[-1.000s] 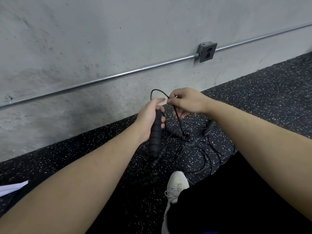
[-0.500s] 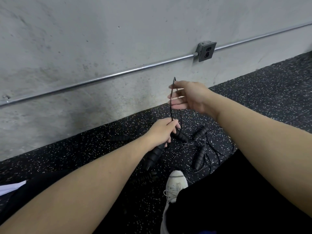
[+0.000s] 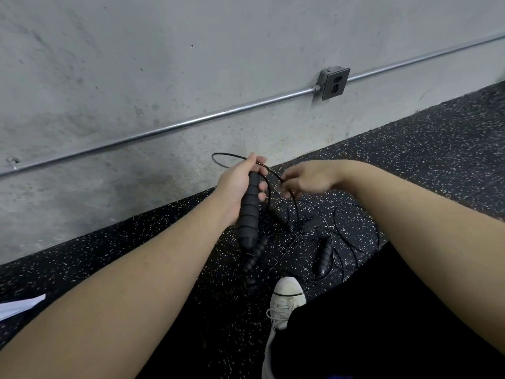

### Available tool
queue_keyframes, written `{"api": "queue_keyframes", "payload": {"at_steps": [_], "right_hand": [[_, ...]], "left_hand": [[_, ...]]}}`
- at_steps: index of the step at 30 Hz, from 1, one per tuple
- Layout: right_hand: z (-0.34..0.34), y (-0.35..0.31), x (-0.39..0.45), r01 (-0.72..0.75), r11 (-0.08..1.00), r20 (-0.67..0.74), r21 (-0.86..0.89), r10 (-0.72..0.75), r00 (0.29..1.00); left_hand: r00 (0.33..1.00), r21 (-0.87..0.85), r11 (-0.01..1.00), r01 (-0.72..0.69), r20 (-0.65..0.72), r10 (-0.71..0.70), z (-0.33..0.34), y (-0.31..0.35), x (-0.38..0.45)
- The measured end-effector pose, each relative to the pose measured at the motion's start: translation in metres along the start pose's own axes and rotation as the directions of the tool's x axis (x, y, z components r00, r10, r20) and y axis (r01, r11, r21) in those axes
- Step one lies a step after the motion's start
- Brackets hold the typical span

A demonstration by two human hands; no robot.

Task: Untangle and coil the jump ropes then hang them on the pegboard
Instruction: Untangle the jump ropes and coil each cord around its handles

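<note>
Pulling the cord (image 3: 269,187) hard could cinch the tangle (image 3: 328,233) on the floor (image 3: 437,149) by the wall. The left hand (image 3: 237,184) grips a handle (image 3: 249,212) upright above it; the right hand (image 3: 308,180), fingers curled, seems to pinch the cord just beside.

Head view, down over hands (image 3: 273,184)

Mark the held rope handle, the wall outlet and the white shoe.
held rope handle (image 3: 249,212), head view, ribbed middle of the grip.
wall outlet (image 3: 335,84), head view, face plate.
white shoe (image 3: 287,294), head view, toe cap.
</note>
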State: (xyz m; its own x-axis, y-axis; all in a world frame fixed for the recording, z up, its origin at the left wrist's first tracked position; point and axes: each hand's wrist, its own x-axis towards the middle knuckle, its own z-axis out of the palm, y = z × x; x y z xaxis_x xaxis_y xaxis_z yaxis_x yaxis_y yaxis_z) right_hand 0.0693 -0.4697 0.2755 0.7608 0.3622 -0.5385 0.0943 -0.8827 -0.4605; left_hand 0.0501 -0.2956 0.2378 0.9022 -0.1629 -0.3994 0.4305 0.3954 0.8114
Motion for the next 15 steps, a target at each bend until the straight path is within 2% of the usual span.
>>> {"api": "queue_keyframes", "payload": {"at_steps": [3, 8, 10, 13, 15], "right_hand": [[-0.001, -0.004, 0.001, 0.046, 0.996, -0.127, 0.081, -0.035, 0.991], [0.000, -0.013, 0.005, 0.137, 0.953, -0.344, 0.271, -0.036, 0.938], [-0.001, -0.018, 0.006, 0.175, 0.904, -0.395, 0.391, -0.007, 0.919], [-0.004, -0.022, 0.003, 0.238, 0.799, -0.428, 0.552, 0.027, 0.903], [-0.007, -0.022, 0.002, 0.282, 0.707, -0.457, 0.648, 0.065, 0.887]], "left_hand": [[1.000, 0.054, 0.998, -0.031, -0.001, 0.031, -0.003, 0.000, 0.000], [0.997, 0.392, 0.918, -0.051, 0.066, 0.027, -0.002, -0.015, -0.005], [0.991, 0.539, 0.840, -0.059, 0.134, -0.017, -0.002, -0.026, -0.006], [0.982, 0.770, 0.631, -0.097, 0.178, -0.065, 0.000, -0.036, -0.007], [0.976, 0.831, 0.537, -0.141, 0.209, -0.067, 0.000, -0.039, -0.011]]}}
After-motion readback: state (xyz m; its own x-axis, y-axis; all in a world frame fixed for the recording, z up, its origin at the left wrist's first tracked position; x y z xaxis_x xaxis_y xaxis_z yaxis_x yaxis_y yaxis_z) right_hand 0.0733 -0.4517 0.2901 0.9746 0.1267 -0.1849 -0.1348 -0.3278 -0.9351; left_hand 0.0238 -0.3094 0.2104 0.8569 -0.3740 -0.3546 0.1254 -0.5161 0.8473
